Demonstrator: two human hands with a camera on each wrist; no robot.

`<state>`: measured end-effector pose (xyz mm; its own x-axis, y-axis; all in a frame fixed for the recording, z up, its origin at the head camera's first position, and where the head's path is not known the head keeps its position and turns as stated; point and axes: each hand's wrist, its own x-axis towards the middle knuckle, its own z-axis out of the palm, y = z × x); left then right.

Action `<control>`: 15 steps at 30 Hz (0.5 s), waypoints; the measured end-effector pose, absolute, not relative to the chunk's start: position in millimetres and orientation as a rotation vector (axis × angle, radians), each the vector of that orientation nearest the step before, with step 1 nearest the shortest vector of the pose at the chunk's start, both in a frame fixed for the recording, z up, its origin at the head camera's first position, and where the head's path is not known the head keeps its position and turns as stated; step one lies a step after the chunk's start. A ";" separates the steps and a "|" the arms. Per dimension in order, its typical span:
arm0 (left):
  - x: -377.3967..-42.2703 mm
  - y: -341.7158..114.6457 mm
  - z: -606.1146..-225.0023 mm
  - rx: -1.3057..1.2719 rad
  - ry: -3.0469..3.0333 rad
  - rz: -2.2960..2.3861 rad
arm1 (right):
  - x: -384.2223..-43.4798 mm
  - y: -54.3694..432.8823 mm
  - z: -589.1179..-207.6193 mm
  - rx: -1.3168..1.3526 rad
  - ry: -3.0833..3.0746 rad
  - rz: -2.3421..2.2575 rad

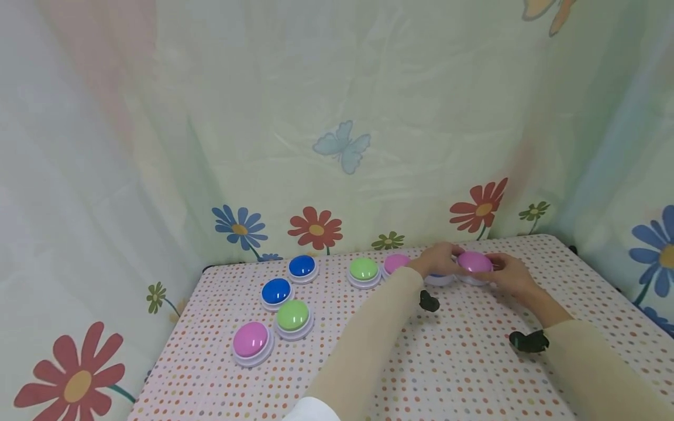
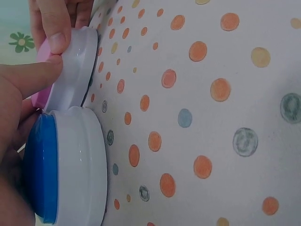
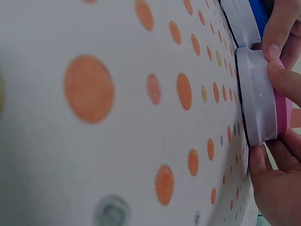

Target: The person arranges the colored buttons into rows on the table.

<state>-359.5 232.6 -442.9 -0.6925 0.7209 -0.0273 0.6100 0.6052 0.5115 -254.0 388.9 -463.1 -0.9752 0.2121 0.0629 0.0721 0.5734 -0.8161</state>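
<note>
Both hands hold a pink dome push button with a white base, at the far right of the row in the head view. My left hand reaches across a blue push button, its thumb against the pink button's side. From the right, my right hand grips the same pink button, thumb near the left one and fingers at its outer edge. The pink button's white base sits right beside the blue button's base. The blue dome is mostly hidden behind the left hand in the head view.
Left of the hands stand another pink button and a green button. Farther left are two blue buttons, a green button and a pink button. A flowered curtain borders the dotted tabletop.
</note>
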 end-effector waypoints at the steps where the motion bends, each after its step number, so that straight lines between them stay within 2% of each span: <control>1: -359.6 232.1 -443.0 1.095 2.605 0.697 | -254.4 388.8 -462.5 -0.237 -2.649 1.369; 15: -355.2 230.8 -440.6 1.034 2.610 0.744 | -256.2 392.0 -463.1 -0.198 -2.678 1.372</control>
